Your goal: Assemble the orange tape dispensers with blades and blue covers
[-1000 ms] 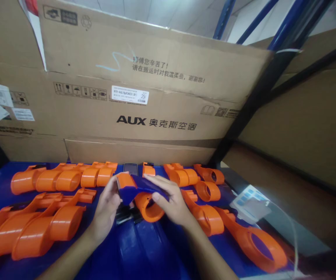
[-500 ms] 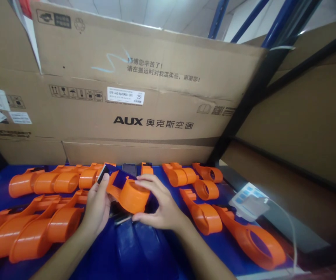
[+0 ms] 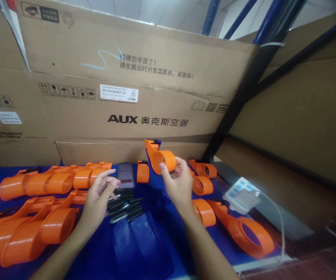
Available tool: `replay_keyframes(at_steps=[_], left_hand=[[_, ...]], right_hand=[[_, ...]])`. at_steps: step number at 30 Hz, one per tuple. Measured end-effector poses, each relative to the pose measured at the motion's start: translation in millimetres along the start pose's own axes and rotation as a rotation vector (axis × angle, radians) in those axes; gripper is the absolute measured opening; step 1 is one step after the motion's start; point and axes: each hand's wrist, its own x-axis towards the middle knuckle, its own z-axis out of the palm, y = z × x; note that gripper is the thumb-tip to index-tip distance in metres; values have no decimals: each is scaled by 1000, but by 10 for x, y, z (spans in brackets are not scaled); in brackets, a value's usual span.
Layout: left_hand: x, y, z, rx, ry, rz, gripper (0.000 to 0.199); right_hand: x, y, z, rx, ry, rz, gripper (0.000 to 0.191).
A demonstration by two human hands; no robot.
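My right hand grips an orange tape dispenser by its round ring, thumb in front and fingers behind. The dispenser is raised above the far part of the blue table, and a dark blue piece and a black edge show at its top end. My left hand is apart from it with loosely bent fingers, holding nothing that I can see. Near its fingertips lie several dark strips with shiny edges and, just in front of them, blue flat pieces. A phone stands behind.
Rows of orange dispensers fill the left side; more, including a large ringed one, lie at the right. A white box with a cable sits at the right edge. A cardboard wall and a dark metal post close off the back.
The right hand has carried the dispenser up and to the right, away from the left hand. My left hand has let go of it and its fingers have loosened. The view has shifted slightly.
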Motion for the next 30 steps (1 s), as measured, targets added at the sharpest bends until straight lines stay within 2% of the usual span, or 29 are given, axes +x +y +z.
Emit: replay_keyframes(at_steps=[3,6,9,13,15,18,22,30], left_hand=[[7,-46,-25,460,12,285,50],[54,-82,-68,779,9,487,53],[126,-170,-135,999,72,520,61],[188,-364,-215,1226,117,428,71],[196,-441,-238,1276,103,407,68],[201,-482,-260,1268,104,450,61],[219,-439,-284,1239,88,499,48],[259,-409,-305,1132,20,491,35]], right_hand=[[100,27,-74,-237,70,55,73],[132,52,-116,-495,11,39,66],[128,78,-109,-682,-52,24,60],[124,132,-82,-843,-107,28,60],[124,176,-71,-891,-145,32,58],[118,248,-54,-912,-213,29,57],[96,322,-27,-912,-267,27,54],[39,364,13,-883,-335,25,56]])
